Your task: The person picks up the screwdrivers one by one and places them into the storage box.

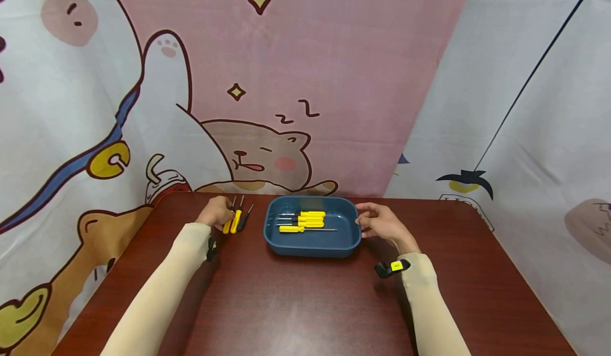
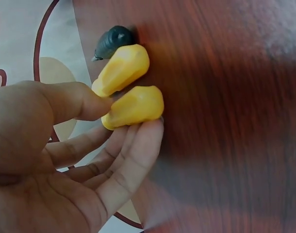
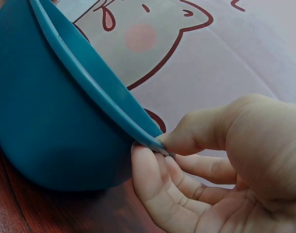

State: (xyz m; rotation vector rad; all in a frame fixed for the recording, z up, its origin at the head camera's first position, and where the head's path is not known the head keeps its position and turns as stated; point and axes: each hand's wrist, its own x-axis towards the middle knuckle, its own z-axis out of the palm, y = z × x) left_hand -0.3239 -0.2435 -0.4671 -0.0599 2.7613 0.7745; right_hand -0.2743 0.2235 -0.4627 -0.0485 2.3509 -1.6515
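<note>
My left hand (image 1: 217,211) is at the left of the table, where thumb and fingers pinch the handle of a yellow screwdriver (image 2: 136,108). Right beside it lie a second yellow-handled screwdriver (image 1: 236,222) and a black-handled screwdriver (image 1: 244,220), their shafts pointing toward the wall. A blue bin (image 1: 305,251) stands at mid-table, and my right hand (image 1: 384,223) grips its right rim between thumb and fingers, as the right wrist view shows. Inside the bin lie several screwdrivers (image 1: 291,229) with yellow or yellow-and-black handles, roughly side by side.
The dark reddish-brown wooden table (image 1: 296,308) stretches from the bin toward me. Just behind its far edge hangs a printed cartoon cloth (image 1: 353,80).
</note>
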